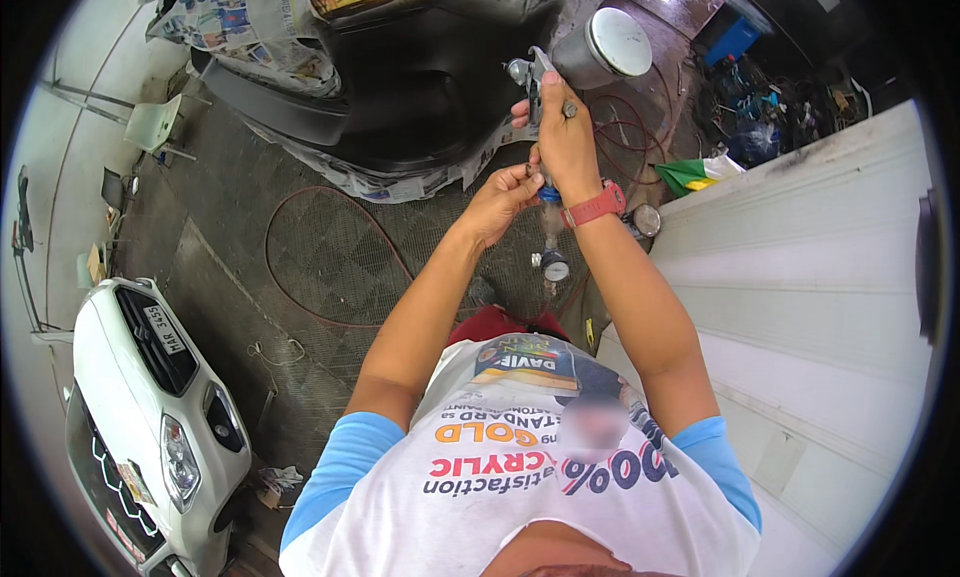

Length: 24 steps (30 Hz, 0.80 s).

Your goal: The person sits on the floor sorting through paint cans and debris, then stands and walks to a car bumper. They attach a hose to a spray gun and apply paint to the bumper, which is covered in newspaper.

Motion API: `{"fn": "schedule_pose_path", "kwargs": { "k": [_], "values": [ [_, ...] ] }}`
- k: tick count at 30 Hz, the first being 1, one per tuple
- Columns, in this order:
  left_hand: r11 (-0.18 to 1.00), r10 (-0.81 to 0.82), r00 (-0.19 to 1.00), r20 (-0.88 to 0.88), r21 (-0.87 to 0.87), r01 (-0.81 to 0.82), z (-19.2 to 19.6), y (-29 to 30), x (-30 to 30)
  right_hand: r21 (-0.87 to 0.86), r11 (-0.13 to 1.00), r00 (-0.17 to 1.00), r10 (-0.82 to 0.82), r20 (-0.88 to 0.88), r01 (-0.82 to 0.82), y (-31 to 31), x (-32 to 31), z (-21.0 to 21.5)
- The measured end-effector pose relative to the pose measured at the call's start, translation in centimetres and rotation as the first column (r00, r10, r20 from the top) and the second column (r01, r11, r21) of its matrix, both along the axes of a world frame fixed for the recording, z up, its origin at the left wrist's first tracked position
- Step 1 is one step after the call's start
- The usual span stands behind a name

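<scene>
My right hand [567, 142] is wrapped round the handle of a metal spray gun [536, 95], holding it up at the top middle of the head view. Just below, my left hand [497, 205] pinches with thumb and fingertips at the fitting at the base of the gun's handle, beside a blue collar [548, 193]. A round pressure gauge [554, 267] hangs beneath on the air line. Beyond the gun lies a black car bumper [390, 87], bordered by newspaper masking. My right palm and fingers hide part of the gun.
A lidded white bucket [600, 52] stands right of the gun. A red air hose [300, 322] loops over the floor. At left are a white car [150, 407] and a pale chair [155, 124]. A white panelled wall [800, 247] rises close on my right, with clutter behind.
</scene>
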<state>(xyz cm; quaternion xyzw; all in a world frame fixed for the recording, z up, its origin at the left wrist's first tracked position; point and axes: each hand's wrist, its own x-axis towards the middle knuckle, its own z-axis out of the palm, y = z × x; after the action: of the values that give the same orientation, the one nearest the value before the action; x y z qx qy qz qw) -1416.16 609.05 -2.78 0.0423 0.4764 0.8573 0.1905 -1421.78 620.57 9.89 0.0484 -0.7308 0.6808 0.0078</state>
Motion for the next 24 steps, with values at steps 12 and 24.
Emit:
{"fn": "schedule_pose_path", "kwargs": {
  "k": [12,24],
  "values": [
    [0.925,0.377,0.926,-0.006,0.060,-0.376,0.1,-10.5,1.8,-0.107,0.936,0.935,0.346,0.080,-0.337,-12.8,-2.0,0.5],
    [0.970,0.242,0.967,-0.074,0.016,-0.242,0.9,-4.6,-4.7,-0.052,0.979,0.972,0.204,0.113,-0.199,-6.6,-7.4,-0.2]
  ]
}}
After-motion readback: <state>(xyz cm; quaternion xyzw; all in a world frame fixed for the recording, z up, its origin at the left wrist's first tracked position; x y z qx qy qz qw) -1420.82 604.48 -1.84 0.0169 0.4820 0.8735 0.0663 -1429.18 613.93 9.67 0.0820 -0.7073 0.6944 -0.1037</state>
